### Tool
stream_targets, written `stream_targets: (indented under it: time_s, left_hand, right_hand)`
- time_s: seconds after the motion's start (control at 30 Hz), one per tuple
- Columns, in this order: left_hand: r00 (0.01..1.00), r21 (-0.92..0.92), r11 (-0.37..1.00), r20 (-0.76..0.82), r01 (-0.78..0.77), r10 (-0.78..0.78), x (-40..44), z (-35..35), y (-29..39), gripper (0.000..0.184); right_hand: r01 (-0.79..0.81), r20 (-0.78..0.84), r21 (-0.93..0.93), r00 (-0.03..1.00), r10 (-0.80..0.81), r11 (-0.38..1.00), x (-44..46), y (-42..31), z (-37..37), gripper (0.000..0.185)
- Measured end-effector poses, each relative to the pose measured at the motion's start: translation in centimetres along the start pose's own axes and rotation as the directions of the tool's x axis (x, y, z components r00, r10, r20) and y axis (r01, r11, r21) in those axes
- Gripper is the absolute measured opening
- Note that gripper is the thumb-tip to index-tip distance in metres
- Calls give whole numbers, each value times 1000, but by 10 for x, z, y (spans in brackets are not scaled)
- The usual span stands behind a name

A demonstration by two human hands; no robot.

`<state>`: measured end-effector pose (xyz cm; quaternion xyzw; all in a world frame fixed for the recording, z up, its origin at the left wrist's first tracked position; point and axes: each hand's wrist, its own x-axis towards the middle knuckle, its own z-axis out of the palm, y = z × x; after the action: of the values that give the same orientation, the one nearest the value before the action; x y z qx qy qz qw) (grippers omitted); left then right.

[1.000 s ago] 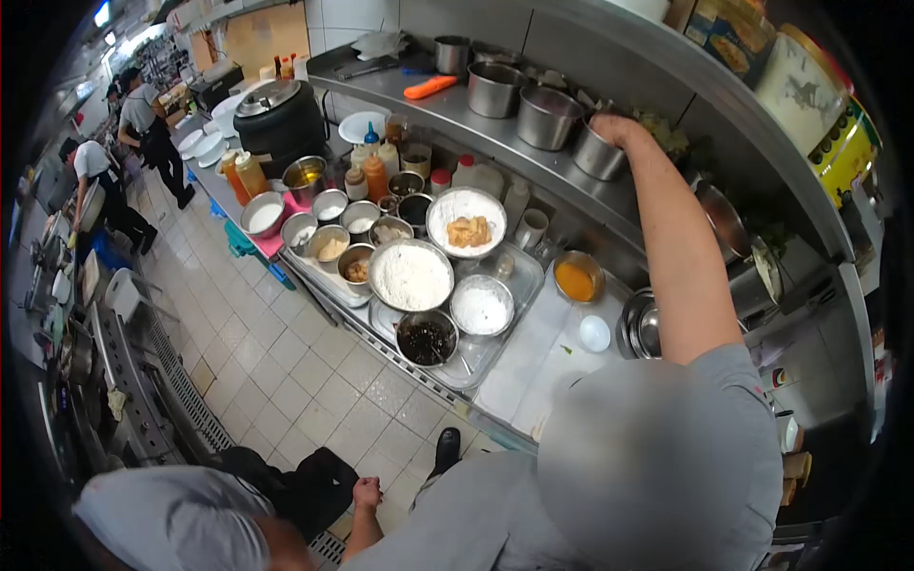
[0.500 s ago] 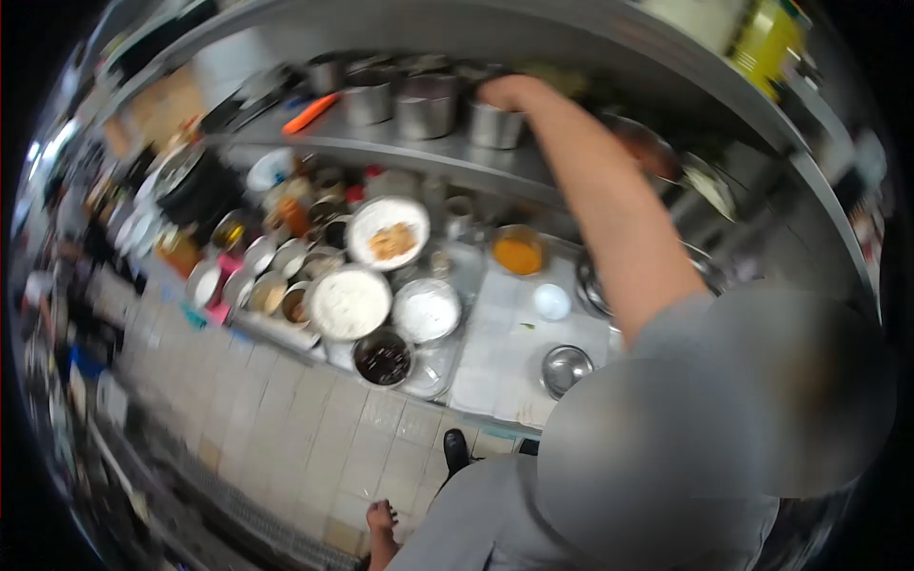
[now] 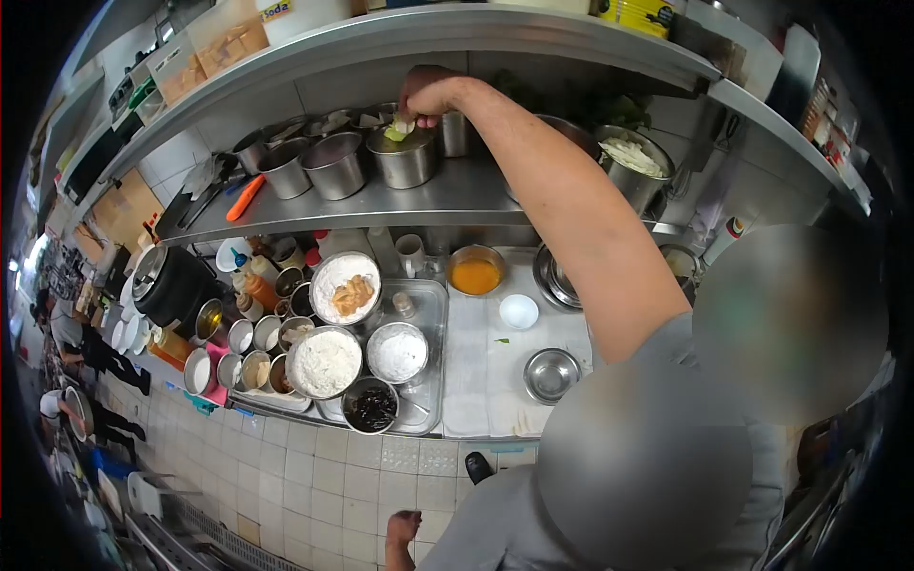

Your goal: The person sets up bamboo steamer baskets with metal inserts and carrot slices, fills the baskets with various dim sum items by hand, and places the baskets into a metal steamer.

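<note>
1. Green, leafy-looking food [image 3: 394,132] is pinched between the right hand's [image 3: 431,92] fingers, held over the metal pot [image 3: 407,170] just below them, probably so drips fall inside.
2. Left of these fingers, more pots [image 3: 333,171] line the steel shelf [image 3: 459,197], likely for easy reach.
3. Well below them, the left hand [image 3: 404,525] looks loosely curled; I cannot tell whether it holds anything.
4. Above and left, a white container [image 3: 303,21] reads "soda"; lettering on the yellow tin [image 3: 636,15], rightward, is illegible.
</note>
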<state>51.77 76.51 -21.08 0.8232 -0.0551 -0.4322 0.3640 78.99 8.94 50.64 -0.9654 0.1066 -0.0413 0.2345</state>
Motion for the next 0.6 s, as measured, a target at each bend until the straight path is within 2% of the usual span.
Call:
stream_targets:
  time_s: [0.03,0.1,0.17,0.23,0.27,0.3,0.33,0.37,0.43,0.47,0.5,0.57,0.6]
  left_hand:
    - [995,-123,990,85,61,-51,-22,-15,81,33]
    - [984,-211,970,99,-121,145,-45,-32,202,36]
    - [925,-159,925,112,-345,364,-49,-48,288,37]
    - [874,-293,852,93,-434,477,-69,-61,372,33]
    - [872,-293,850,91,-438,480,-76,-64,399,33]
    - [841,-366,794,53,-485,538,-81,-66,421,29]
    - [806,-437,726,5,-531,592,-82,-65,432,25]
    - [803,-443,718,-5,-536,596,-80,-65,432,25]
    - [797,-461,721,49,-517,602,-75,-63,426,25]
    - [796,-463,717,41,-521,604,-76,-64,420,25]
    - [819,-394,765,52,-509,572,-78,-64,410,26]
    - [864,-257,845,65,-468,498,-83,-59,384,28]
    - [865,-268,842,56,-468,499,-82,-57,367,28]
  right_hand:
    - [5,-33,40,999,-3,999,-4,3,-3,15]
    - [6,-48,61,999,-3,998,-7,9,-6,14]
    - [8,-59,88,998,-3,996,-13,14,-7,14]
    - [30,-69,138,997,-21,990,-28,14,-12,19]
    - [32,-72,136,997,-23,990,-37,12,-17,19]
    - [40,-167,-153,984,-66,987,-48,9,-22,21]
    - [20,-243,-433,960,-138,901,-53,7,-29,24]
    - [28,-241,-441,959,-148,897,-40,21,-35,24]
    - [-112,-473,-324,879,-58,939,3,72,-41,30]
    - [-105,-472,-327,879,-66,939,5,90,-42,30]
    - [14,-458,-591,817,-350,806,4,107,-45,29]
    - [101,-346,-811,712,-611,576,7,100,-46,29]
    - [-43,-386,-822,776,-499,568,9,92,-46,29]
